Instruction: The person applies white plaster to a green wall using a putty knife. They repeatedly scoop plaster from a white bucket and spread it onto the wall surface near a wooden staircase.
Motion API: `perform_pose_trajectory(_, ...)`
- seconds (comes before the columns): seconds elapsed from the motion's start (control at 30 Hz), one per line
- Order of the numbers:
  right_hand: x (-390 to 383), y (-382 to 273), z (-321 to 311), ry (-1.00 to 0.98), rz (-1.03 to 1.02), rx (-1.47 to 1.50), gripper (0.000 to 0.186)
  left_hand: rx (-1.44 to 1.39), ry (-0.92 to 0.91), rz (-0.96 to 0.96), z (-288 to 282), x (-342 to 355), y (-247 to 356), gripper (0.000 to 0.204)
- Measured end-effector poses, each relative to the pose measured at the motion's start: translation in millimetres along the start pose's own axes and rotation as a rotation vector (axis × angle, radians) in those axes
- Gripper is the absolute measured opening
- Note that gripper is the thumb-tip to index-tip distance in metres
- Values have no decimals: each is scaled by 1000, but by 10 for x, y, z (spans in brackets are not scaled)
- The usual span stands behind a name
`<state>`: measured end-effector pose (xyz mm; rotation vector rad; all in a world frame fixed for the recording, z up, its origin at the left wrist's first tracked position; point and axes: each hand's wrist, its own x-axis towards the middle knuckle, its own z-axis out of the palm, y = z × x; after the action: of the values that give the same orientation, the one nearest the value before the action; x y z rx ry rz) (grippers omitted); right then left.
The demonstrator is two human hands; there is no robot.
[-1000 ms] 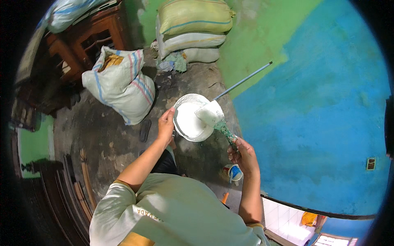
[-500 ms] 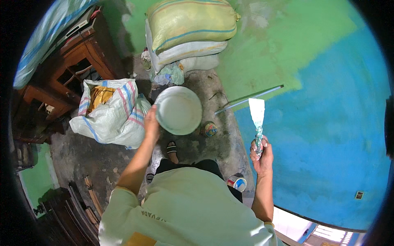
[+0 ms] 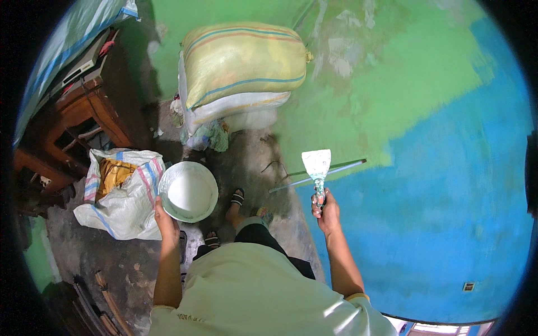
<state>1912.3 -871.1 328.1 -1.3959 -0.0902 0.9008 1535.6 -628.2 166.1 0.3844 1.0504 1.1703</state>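
"How is the bowl (image 3: 189,192) handling?"
"Probably weighing heavily; the left grip (image 3: 166,223) is clasping its near-left edge, beside the sack (image 3: 126,215)."
"The scraper (image 3: 317,165)?"
"The right grip (image 3: 329,216) is clasping its handle, likely the surest hold."

A patchy green-and-blue painted wall (image 3: 403,218) meets a stained dark grey concrete floor (image 3: 246,162); a brown wooden cabinet (image 3: 120,115) stands at the left
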Motion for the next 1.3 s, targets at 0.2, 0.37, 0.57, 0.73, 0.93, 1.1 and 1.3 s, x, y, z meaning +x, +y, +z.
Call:
perform_pose_trajectory(0.2, 1173, -73, -234, 95, -162, -247, 27, 21, 19, 16, 584, 151, 0, 56)
perform_pose_trajectory(0.37, 2468, -267, -499, 166, -351, -525, 24, 21, -12, 15, 1062, 599, -281, 59)
perform_pose_trajectory(0.57, 4286, -970, -985, 404, -649, -1204, 35, 105, 28, 27, 2346, 1042, -641, 59)
perform_pose_trajectory(0.73, 5418, -1726, -1082, 487, -669, -1434, 43, 143, 7, -2, 3620, 1229, -872, 59)
perform_pose_trajectory(0.93, 5536, -2058, -1288, 721, -659, -1414, 37, 135, -99, -155, 4502, 1547, -1253, 59)
perform_pose_trajectory(1.1, 5038, -1642, -1274, 811, -743, -1315, 33, 64, -304, -220, 4934, 1677, -1376, 58)
perform_pose_trajectory(1.3, 5840, -2108, -907, 769, -542, -1448, 35, 210, -416, -286, 5676, 1946, -1419, 65)
